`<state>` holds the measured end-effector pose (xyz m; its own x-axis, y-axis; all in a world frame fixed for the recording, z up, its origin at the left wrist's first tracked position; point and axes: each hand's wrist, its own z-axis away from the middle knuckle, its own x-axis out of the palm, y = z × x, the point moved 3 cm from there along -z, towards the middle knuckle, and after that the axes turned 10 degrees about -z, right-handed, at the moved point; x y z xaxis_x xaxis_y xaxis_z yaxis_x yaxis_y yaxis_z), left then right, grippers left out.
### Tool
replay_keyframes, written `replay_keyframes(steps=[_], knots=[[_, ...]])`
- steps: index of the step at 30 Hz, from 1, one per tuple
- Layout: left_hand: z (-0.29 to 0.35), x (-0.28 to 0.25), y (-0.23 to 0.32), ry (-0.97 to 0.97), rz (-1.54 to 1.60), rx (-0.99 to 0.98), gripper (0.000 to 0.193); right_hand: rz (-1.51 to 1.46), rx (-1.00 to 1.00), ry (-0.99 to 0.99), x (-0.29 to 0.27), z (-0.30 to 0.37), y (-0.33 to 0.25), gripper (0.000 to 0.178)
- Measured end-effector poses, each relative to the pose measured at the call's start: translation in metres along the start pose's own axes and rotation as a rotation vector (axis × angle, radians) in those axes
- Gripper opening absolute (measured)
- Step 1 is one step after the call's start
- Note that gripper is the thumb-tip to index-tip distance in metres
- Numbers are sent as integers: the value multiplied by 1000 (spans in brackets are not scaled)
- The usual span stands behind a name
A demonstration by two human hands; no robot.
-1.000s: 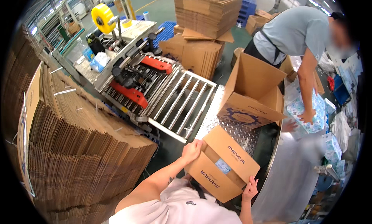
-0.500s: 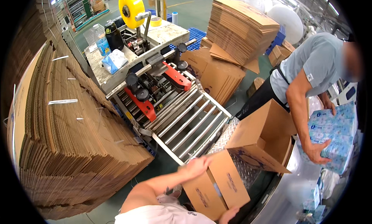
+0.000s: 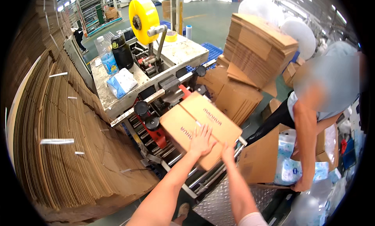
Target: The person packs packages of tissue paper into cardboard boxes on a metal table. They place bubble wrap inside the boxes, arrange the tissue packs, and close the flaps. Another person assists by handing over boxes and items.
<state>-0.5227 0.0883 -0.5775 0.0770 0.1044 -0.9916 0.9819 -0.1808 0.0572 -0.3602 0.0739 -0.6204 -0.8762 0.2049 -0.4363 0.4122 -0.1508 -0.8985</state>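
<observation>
A closed brown carton lies on the roller conveyor, its far end up against the carton taping machine. My left hand rests flat on the carton's top with the fingers spread, over the seam between the flaps. At the near right edge of the carton my right hand presses with its fingers stretched out, not wrapped round anything. The big yellow tape roll sits above the machine. One red side guide shows left of the carton; the other is mostly covered.
A co-worker's arm reaches down at an open carton holding blue-white packs. Flat cardboard stacks stand left and far right. A bottle and a black flask stand on the machine table. Diamond-plate metal lies nearby.
My hands have moved the closed carton forward from beside the metal plate onto the rollers, up to the machine. The co-worker's blue-white packs are now inside the open carton.
</observation>
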Motion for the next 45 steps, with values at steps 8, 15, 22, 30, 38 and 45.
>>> replay_keyframes(steps=[8, 15, 22, 30, 38, 45], knots=[[-31, 2, -82, -131, 46, -116, 67, 30, 109, -429, -126, 219, 70, 32], [41, -88, -2, 54, 288, 82, 62, 653, 381, -651, -314, 488, 216, 37], [308, -433, -40, 940, -451, 48, 40, 1043, 52, -489, -379, 538, 284, 46], [360, -561, -115, 211, -348, -105, 52, 594, -193, -526, -323, 438, 229, 26], [371, -613, -137, 634, -521, -180, 34, 498, -312, -614, -285, 397, 237, 27], [315, -702, -67, 1348, -1053, -282, 16, 334, 75, -520, -321, 445, 253, 31]])
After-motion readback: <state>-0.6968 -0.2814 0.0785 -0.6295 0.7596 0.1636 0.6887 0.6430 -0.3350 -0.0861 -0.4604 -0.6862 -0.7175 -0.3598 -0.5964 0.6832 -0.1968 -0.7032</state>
